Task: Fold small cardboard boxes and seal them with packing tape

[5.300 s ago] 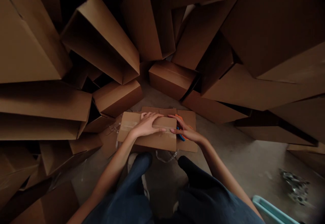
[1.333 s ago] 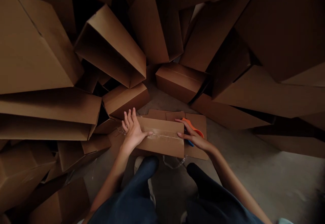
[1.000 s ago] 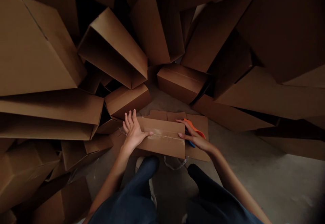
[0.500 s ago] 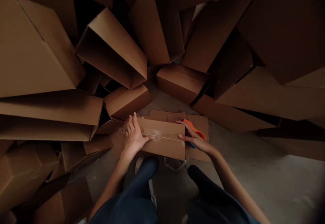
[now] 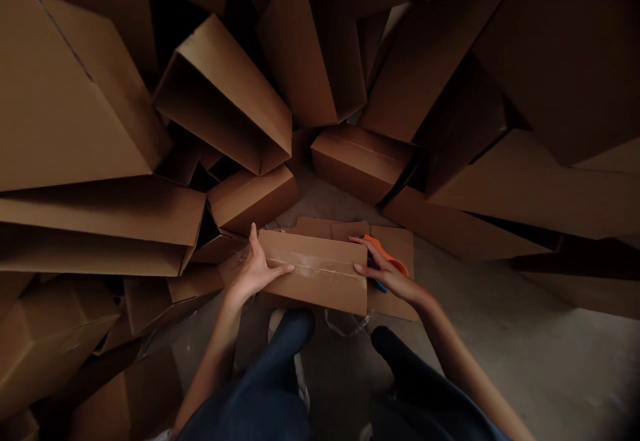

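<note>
A small cardboard box (image 5: pixel 320 281) with clear tape along its top seam sits on the floor before my knees. My left hand (image 5: pixel 255 269) clasps its left end, thumb on top and fingers down the side. My right hand (image 5: pixel 385 269) rests at the box's right end with fingers stretched out, its thumb touching the top edge. Under that hand lies an orange and blue tape dispenser (image 5: pixel 387 254) on a flat piece of cardboard (image 5: pixel 395 298).
Piles of brown cardboard boxes (image 5: pixel 225 94) rise on the left, at the back and on the right. Bare concrete floor (image 5: pixel 500 348) lies to the right. A strip of clear tape (image 5: pixel 345 324) curls by my knees.
My left hand has slid from lying flat on the box top to its left end, fingers closing down over the side. My right hand has hardly moved.
</note>
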Tool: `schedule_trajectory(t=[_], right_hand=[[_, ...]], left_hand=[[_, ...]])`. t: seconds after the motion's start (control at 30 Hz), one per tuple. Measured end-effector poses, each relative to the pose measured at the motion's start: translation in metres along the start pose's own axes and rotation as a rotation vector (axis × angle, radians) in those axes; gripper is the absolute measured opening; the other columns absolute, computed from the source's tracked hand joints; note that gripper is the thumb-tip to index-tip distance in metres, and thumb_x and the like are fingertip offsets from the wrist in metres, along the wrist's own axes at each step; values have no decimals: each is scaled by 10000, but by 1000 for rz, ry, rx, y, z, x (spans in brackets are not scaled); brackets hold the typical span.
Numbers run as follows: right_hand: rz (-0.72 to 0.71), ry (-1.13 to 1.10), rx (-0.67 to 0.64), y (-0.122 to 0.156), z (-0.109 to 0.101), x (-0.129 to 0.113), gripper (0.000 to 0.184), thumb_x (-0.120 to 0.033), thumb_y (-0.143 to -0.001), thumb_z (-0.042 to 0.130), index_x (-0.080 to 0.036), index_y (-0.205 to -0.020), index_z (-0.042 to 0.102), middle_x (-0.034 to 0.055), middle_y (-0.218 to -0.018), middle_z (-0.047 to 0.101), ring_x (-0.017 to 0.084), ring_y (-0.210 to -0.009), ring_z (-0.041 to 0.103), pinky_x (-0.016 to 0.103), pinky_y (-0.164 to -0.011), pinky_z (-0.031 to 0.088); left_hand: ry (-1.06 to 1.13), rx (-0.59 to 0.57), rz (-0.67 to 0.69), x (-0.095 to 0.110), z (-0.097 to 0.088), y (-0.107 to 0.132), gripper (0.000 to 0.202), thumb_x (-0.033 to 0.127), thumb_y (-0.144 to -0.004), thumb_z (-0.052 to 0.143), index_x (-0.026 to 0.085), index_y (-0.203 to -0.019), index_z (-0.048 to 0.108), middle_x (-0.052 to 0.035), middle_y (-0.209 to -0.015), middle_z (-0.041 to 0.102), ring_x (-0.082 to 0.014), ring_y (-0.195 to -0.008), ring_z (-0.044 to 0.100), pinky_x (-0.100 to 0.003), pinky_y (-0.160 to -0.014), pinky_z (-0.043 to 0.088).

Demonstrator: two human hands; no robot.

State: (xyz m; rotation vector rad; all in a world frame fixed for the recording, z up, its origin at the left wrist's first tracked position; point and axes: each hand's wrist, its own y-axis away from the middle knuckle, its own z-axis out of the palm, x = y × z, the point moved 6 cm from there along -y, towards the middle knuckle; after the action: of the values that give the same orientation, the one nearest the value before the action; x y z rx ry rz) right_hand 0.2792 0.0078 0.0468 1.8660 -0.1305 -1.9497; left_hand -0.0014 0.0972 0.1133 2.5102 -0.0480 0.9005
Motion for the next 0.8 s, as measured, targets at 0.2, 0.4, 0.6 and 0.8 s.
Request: schedule_trajectory(t=[0.2, 0.4, 0.6, 0.8], right_hand=[[10, 5, 22, 0, 1, -2, 652, -524, -834, 635, -372, -1410, 370, 21, -1500, 367, 279, -1401, 374, 458, -1187, 313], [10, 4, 20, -1, 2, 0, 646, -528, -842, 623, -360, -1405, 356, 30, -1471, 391, 266, -1356, 432, 458, -1169, 341], [14, 11, 10, 0, 3, 1, 660, -525, -843, 618, -369, -1421, 339, 31, -1479, 397, 270, -1346, 452, 482, -1162, 352], [-20, 35, 31, 0, 3, 1, 655, -523, -850, 603, -357, -1428, 344, 49, -1455, 427, 282, -1332, 462, 520, -1152, 354]], left_hand=[[-37, 91, -69, 6, 5, -2, 1391, 431, -574, 864, 206, -1552, -99, -246, -1573, 178, -439, -1461, 203, -581, -1159, 214], [-13, 99, -58, 0, 2, -4, 1377, 421, -554, 884, 211, -1560, -31, -244, -1572, 192, -438, -1455, 219, -567, -1153, 223], [94, 46, -120, -12, -14, -9, 1285, 396, -662, 832, 160, -1557, -60, -242, -1576, 268, -351, -1446, 312, -477, -1161, 273], [-41, 68, -180, -10, -16, -7, 1178, 441, -671, 825, 96, -1550, 122, -287, -1527, 347, -409, -1409, 360, -513, -1126, 304]])
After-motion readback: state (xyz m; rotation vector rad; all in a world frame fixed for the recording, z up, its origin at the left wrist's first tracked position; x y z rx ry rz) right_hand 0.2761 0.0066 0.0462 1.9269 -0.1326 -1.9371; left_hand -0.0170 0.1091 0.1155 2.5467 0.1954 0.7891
